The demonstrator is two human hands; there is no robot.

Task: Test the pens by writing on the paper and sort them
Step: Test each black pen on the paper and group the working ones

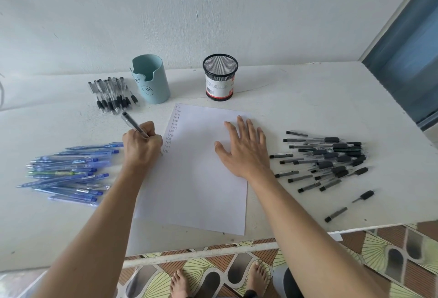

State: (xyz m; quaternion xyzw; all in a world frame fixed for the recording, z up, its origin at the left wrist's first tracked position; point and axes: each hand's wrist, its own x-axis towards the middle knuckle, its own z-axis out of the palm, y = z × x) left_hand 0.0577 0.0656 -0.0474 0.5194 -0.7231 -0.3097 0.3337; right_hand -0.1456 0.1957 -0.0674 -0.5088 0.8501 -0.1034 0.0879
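A white sheet of paper (196,179) lies in the middle of the table, with a column of small "test" words down its left edge. My left hand (142,146) grips a grey pen (132,123), its tip on the paper's left edge just below the last word. My right hand (244,148) lies flat, fingers spread, on the right part of the sheet. A heap of blue pens (68,172) lies at the left. A heap of black pens and loose caps (327,162) lies at the right. A small row of black pens (111,94) lies at the back left.
A light blue holder (151,79) and a black mesh cup (220,77) stand at the back by the wall. A loose pen tip piece (363,196) and cap (335,214) lie near the table's front right edge. Tiled floor and bare feet show below.
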